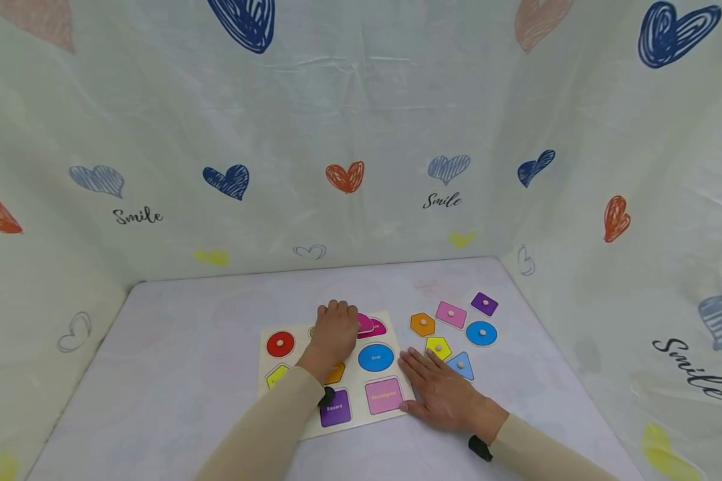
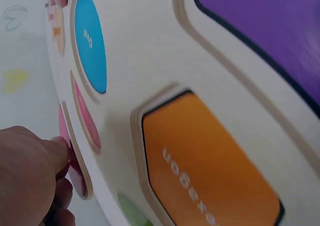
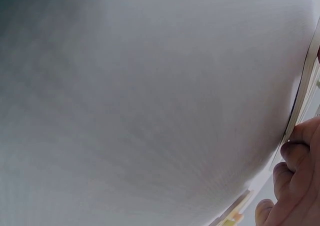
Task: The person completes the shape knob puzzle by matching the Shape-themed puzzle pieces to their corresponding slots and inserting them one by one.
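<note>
My left hand (image 1: 335,331) pinches a pink half-round puzzle piece (image 1: 365,324) by its knob side, over the far right part of the puzzle board (image 1: 357,404). In the left wrist view the piece (image 2: 77,173) is tilted, its wooden edge showing close by the matching pink recess (image 2: 86,117). On the near side of that recess is the blue oval recess (image 1: 376,358). My right hand (image 1: 442,394) lies palm down with extended fingers, its thumb and fingertips at the board's right edge. The left forearm hides part of the board, including some of the orange hexagon recess (image 1: 335,373).
Right of the board lie loose knobbed pieces: orange hexagon (image 1: 422,325), pink rectangle (image 1: 451,314), purple square (image 1: 485,304), blue oval (image 1: 481,333), yellow pentagon (image 1: 438,348) and blue triangle (image 1: 460,365). A heart-printed curtain (image 1: 391,227) stands behind the white table (image 1: 174,374).
</note>
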Demonstrator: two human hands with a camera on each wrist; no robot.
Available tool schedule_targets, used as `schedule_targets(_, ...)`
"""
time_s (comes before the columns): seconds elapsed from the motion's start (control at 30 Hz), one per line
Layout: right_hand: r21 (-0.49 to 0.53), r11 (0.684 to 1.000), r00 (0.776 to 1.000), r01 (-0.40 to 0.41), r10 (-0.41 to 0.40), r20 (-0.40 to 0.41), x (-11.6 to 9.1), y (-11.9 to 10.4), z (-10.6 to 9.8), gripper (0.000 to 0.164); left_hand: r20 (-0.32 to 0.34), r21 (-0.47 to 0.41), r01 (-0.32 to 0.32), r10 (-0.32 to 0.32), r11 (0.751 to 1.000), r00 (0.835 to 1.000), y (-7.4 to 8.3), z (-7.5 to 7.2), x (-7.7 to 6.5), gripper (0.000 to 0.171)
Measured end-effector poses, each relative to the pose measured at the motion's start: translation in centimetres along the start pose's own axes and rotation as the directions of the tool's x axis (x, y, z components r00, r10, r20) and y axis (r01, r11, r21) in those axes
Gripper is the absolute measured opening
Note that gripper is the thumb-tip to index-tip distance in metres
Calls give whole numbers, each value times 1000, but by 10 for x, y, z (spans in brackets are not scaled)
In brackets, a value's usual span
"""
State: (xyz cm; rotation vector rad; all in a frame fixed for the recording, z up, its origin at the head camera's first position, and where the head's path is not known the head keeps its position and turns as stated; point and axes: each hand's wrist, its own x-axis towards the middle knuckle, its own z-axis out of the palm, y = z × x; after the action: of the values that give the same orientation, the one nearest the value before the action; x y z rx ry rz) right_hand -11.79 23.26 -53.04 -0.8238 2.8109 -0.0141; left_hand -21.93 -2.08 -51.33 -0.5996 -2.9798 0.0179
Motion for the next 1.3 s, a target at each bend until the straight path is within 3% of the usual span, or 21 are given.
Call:
schedule_targets(0.2, -10, 1000, 1000, 3, -3, -4, -1, -1, -2, 87, 20, -16, -7, 8, 1000, 1000, 12, 5, 7, 28)
schedule_targets(0.4, -4, 1000, 1000, 13, -13, -16, -1, -2, -1, 87, 35, -12, -8, 8, 1000, 999, 21, 7, 10, 32)
schedule_targets(0.67, -19, 1000, 999, 23, -23, -30, -1, -1, -3, 87, 28, 33, -16, 15, 999, 999, 24, 13, 13, 37)
schedule_targets(1.0, -18, 1000, 1000, 20, -21, -21, -2, -1, -4, 87, 56, 20, -22, 21, 1000, 998, 29, 11, 15, 47)
schedule_targets(1.3, -14, 1000, 1000, 16, -17, -16, -1, 0, 0, 88, 57, 24, -10, 9, 1000, 998, 32, 11, 17, 44)
